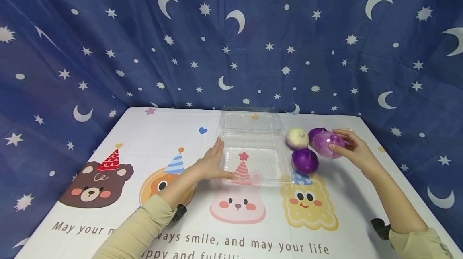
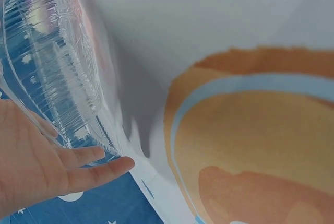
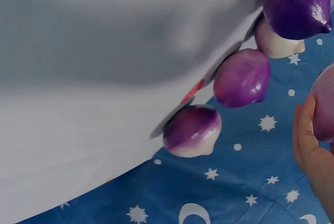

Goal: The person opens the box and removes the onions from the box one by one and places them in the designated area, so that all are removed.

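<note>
My right hand (image 1: 352, 150) grips a light purple onion (image 1: 327, 144) between thumb and fingers, raised above the table; the onion shows partly at the right edge of the right wrist view. Nearby stand a dark purple onion (image 1: 305, 161), a whitish onion (image 1: 297, 138) and another purple onion (image 1: 316, 132) partly covered by the held one. Behind the right hand, a pale onion barely shows; a purple-and-white onion (image 3: 192, 131) appears in the right wrist view. With fingers extended, my left hand (image 1: 209, 164) touches the left side of a clear plastic clamshell box (image 1: 258, 177), whose lid lies back.
The white tablecloth (image 1: 181, 126) carries printed cartoon figures and lettering. Behind the table hangs a dark blue curtain (image 1: 202, 62) with moons and stars. The box's lid (image 1: 249, 121) reaches the table's back edge, near the curtain.
</note>
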